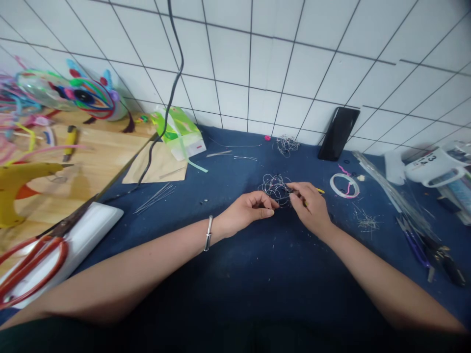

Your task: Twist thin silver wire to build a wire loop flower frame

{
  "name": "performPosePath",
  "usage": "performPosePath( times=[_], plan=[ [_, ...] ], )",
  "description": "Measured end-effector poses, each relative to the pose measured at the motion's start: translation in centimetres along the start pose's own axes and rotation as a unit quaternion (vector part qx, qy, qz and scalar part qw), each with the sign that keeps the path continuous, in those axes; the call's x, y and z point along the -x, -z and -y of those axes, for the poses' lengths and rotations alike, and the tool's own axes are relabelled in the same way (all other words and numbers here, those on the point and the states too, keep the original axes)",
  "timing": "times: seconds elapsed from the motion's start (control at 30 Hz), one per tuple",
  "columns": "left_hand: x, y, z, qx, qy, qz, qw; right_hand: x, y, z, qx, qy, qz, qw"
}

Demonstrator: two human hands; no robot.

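In the middle of the dark blue cloth, a tangle of thin silvery wire loops [275,185] stands between my two hands. My left hand [253,207], with a silver bangle on the wrist, has thumb and fingers pinched together at the tangle's near left edge. My right hand [309,205] is closed at its right side, fingertips touching the loops. A thin yellow piece [320,191] pokes out behind the right hand; its kind is hidden. Small dark bits [203,201] lie left of my left hand.
Pliers [415,245], a tape-like ring [344,186], wire clippings [367,223] and a phone [339,134] sit to the right. Another wire tangle [287,145] lies by the wall. Leftward are straight wires [155,198], red-handled scissors [35,264], a yellow glue gun [22,189] and a hanging black cable [172,88].
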State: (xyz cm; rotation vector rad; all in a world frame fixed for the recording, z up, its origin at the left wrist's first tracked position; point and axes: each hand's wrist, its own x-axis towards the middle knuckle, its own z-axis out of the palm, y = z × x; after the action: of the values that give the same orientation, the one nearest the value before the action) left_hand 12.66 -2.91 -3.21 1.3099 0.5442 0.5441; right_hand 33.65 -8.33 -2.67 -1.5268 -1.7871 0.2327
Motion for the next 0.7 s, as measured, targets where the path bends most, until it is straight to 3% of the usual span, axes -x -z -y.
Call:
performPosePath(
  times=[0.1, 0.23, 0.53, 0.7],
  plan=[
    [-0.1, 0.2, 0.3, -0.053, 0.007, 0.005, 0.999, 0.0, 0.1, -0.1, 0.050, 0.066, -0.026, 0.996],
    [-0.1, 0.4, 0.3, -0.140, 0.001, 0.029, 0.990, 0.0, 0.1, -0.5, 0.107, 0.123, -0.003, 0.987],
    [-0.1, 0.5, 0.3, -0.205, -0.021, 0.046, 0.978, -0.3, -0.6, -1.5, 0.165, 0.103, 0.024, 0.981],
    [-0.1, 0.4, 0.4, -0.208, -0.019, 0.010, 0.978, -0.5, -0.5, -1.7, 0.122, 0.074, 0.025, 0.989]
  ],
)
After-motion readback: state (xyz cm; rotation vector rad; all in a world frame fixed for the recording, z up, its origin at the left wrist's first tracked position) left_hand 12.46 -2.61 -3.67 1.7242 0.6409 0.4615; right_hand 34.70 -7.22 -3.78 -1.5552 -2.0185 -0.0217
